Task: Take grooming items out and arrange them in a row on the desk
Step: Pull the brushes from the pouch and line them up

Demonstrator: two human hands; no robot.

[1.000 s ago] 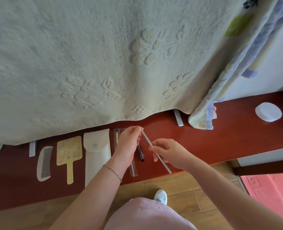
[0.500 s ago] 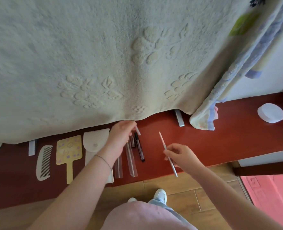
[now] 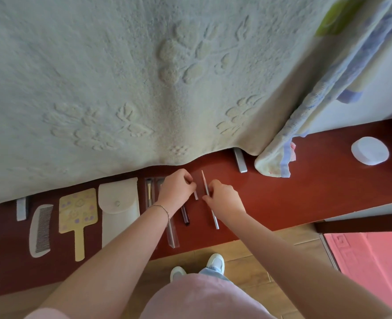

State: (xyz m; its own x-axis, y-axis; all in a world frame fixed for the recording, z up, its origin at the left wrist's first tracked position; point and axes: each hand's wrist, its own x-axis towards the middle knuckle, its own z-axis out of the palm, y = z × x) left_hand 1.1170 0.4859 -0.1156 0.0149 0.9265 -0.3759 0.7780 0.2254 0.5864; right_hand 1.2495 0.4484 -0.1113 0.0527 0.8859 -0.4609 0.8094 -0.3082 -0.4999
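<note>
On the red-brown desk (image 3: 294, 192) lies a row: a grey comb (image 3: 41, 230), a yellow hand mirror (image 3: 77, 215), a white pouch (image 3: 119, 210), a small brush in a clear sleeve (image 3: 149, 192), an empty clear sleeve (image 3: 172, 233) and a dark pen-like stick (image 3: 184, 215). My right hand (image 3: 222, 196) pinches a thin silver stick (image 3: 213, 217) that points away from me, at the right end of the row. My left hand (image 3: 176, 187) is closed just left of it, its fingertips on a small clear strip (image 3: 195, 195).
A large cream towel (image 3: 144, 88) hangs over the back of the desk, a striped towel (image 3: 280, 157) beside it. A white round lid (image 3: 370, 150) sits far right. Metal brackets (image 3: 240, 161) stick out under the towel. Pink mat (image 3: 374, 261) on the floor.
My right hand has lowered the silver stick from the air down to the desk beside the dark stick. My left hand has moved right, toward it, with the clear strip.
</note>
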